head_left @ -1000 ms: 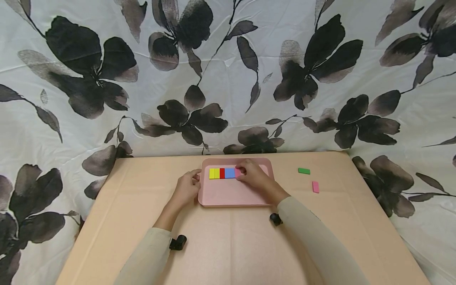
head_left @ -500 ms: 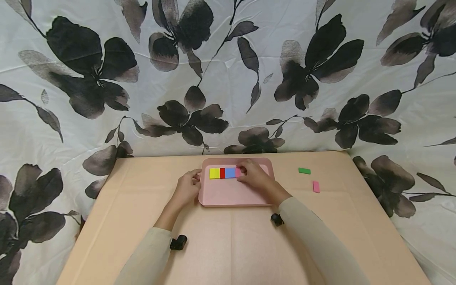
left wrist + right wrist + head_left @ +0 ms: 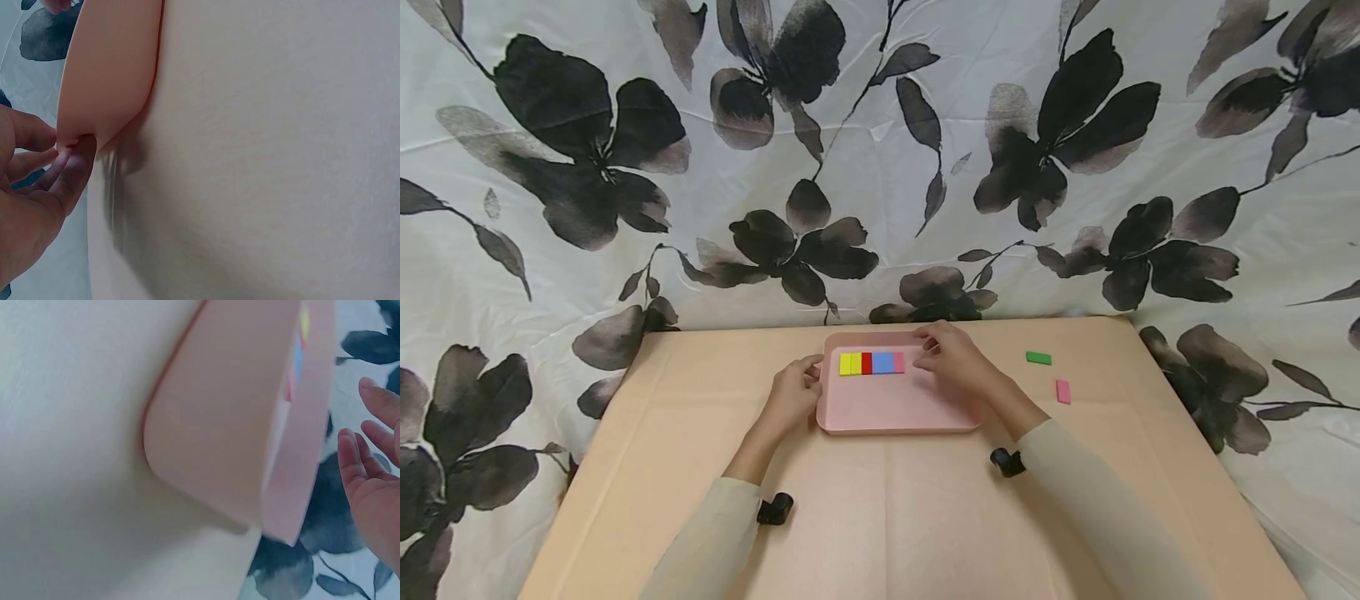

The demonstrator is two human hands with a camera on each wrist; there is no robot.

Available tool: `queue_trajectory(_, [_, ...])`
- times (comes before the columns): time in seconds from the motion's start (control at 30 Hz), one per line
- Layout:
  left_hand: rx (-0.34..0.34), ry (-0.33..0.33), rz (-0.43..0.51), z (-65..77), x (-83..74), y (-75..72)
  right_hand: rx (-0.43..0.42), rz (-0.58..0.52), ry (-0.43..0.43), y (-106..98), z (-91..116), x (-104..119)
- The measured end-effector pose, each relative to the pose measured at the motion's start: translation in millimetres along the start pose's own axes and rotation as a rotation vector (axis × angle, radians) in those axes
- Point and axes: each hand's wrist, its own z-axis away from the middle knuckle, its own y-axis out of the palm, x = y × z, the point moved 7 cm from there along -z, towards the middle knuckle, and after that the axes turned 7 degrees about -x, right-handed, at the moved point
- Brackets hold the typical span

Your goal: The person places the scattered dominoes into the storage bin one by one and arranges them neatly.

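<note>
A shallow pink tray (image 3: 895, 408) lies on the table, holding a row of small flat tiles in its upper left part. From left to right the row shows yellow (image 3: 850, 364), red (image 3: 867, 363), blue (image 3: 883, 362) and pink (image 3: 898, 362) pieces, set side by side. My left hand (image 3: 796, 390) pinches the tray's left edge; in the left wrist view its fingertips meet at the rim. Above the right part of the tray hovers my right hand (image 3: 955, 360), its fingers spread and holding nothing. The right wrist view shows that hand (image 3: 375, 462) apart from the tray wall.
To the right of the tray, a green tile (image 3: 1038, 358) and a pink tile (image 3: 1063, 392) lie on the tan table (image 3: 880, 517). A white cloth with dark flowers (image 3: 865, 167) hangs behind the table. Both wrists carry small black cameras.
My right hand has let go of the pink tile at the row's right end and drawn back to the right. The left hand stays on the tray edge.
</note>
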Motion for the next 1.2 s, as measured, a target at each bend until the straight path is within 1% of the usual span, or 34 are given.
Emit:
queue_trajectory(0.17, [-0.002,0.01,-0.007,-0.3,-1.1,-1.2,-0.052,-0.044,-0.038,-27.4,12.0,-1.9])
queue_trajectory(0.3, [-0.003,0.01,-0.007,-0.6,-0.8,-1.9,-0.09,-0.06,-0.047,-45.8,23.5,-11.0])
queue_trajectory(0.5, [0.004,0.004,-0.012,-1.5,0.7,-1.8,-0.134,-0.053,-0.019,-68.8,41.3,-31.1])
queue_trajectory(0.73, [0.008,-0.004,-0.013,-0.3,0.6,0.1,-0.189,-0.028,-0.018,-92.8,63.1,-62.6])
queue_trajectory(1.0, [0.001,0.003,-0.009,-0.1,-0.9,-0.6,-0.195,0.019,0.047,-107.8,86.0,-102.7])
queue_trajectory(1.2, [0.012,-0.01,-0.005,-0.4,-1.2,-0.5,-0.148,0.009,0.137,-118.1,101.3,-132.0])
